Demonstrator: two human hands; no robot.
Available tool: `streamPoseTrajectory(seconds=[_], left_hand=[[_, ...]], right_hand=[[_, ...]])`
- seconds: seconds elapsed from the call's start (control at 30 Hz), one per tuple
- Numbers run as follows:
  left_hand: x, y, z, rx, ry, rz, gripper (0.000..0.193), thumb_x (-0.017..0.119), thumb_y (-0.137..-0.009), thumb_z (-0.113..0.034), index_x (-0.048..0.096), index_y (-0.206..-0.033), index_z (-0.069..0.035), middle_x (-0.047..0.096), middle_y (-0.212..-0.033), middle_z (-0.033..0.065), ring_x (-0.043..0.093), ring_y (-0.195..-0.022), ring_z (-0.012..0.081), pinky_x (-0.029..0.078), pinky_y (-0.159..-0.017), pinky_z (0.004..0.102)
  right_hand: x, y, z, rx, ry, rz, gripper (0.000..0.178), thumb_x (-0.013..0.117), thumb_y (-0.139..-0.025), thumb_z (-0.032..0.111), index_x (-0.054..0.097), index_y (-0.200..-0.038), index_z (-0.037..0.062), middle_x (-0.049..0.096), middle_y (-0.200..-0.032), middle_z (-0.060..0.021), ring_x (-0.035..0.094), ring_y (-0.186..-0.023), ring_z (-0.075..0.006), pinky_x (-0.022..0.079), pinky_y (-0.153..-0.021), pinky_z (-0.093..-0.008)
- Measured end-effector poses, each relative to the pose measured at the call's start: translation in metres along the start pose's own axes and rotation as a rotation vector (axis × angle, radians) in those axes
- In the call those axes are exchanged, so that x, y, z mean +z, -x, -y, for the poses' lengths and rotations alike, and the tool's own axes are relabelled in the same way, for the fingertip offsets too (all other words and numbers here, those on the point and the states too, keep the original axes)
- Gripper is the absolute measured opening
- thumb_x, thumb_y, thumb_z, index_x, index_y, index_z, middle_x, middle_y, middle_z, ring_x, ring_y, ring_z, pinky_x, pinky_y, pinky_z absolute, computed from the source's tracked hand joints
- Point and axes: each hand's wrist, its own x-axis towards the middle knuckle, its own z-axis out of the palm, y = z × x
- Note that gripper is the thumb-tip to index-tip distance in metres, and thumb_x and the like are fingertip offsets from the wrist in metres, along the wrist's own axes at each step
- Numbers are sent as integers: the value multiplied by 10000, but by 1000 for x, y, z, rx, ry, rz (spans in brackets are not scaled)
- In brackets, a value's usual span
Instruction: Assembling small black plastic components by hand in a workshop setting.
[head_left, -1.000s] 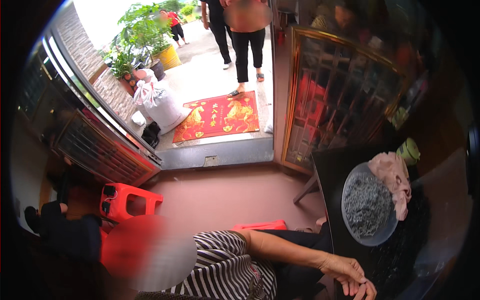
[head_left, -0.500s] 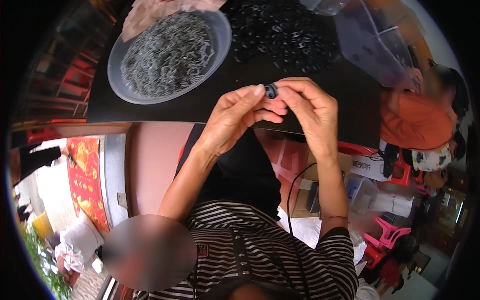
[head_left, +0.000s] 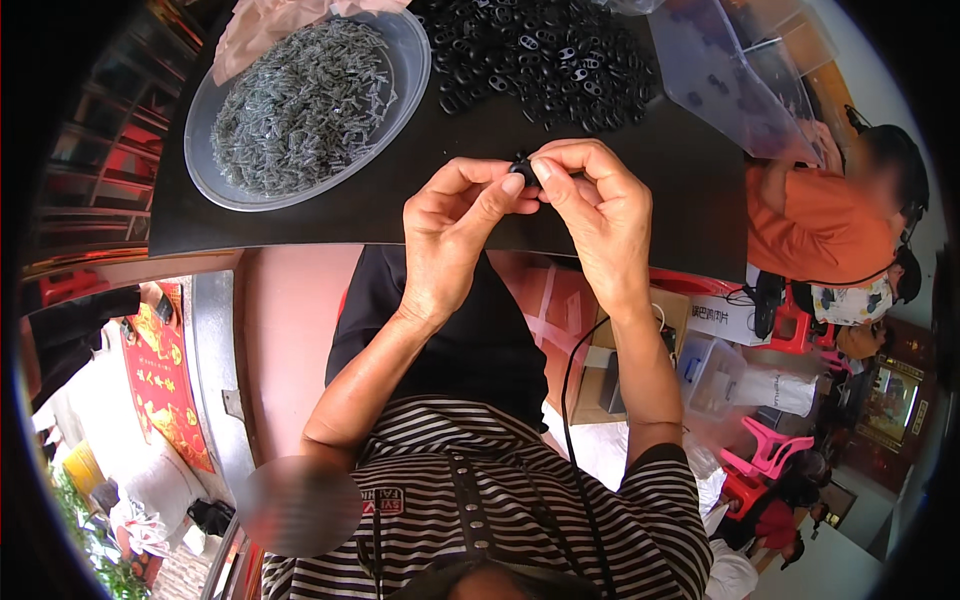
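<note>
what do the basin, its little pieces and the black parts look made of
Basin: probably smooth plastic, being translucent. Pieces: likely clear, shiny plastic, from their glints, though glass is possible. Black parts: seemingly moulded plastic, glossy highlights on rounded edges.

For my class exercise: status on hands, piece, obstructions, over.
Left hand, right hand: both pinching small black piece. Held over black table. Bowl and black pile beyond; nothing seen blocking.

Yellow characters stand on a red doormat (head_left: 160, 380), and dark characters mark a white box (head_left: 714, 320). A striped shirt (head_left: 430, 455) bears a badge (head_left: 384, 500) with lettering. Print on a white packet (head_left: 778, 390) is too small to read.
</note>
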Motion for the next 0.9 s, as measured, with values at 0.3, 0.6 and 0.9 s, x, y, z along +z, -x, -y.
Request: streamPoseTrajectory(seconds=[0.3,0.6,0.9], left_hand=[[-5,-7,2,-49,107,-21,114,583,-911,-76,615,-975,12,652,-955,93,644,-868,189,524,-831,319],[-1,-6,0,-54,115,21,202,531,-954,-142,619,-1004,33,643,-955,85,624,-888,162,491,-843,283],[-3,-6,-5,-96,-10,104,253,493,-972,-164,580,-1089,43,653,-975,126,643,-904,196,507,-863,320]], right_hand=[[-1,-5,8,-166,204,-32,260,668,-800,-7,627,-1055,19,628,-957,-80,620,-790,-151,532,-653,-259],[-7,-4,5,-361,472,-27,256,730,-734,21,646,-975,32,621,-863,-83,604,-729,-204,508,-597,-290],[-170,-120,22,-636,930,-690,229,592,-903,209,657,-1055,51,645,-872,-90,598,-767,-209,464,-683,-314]])
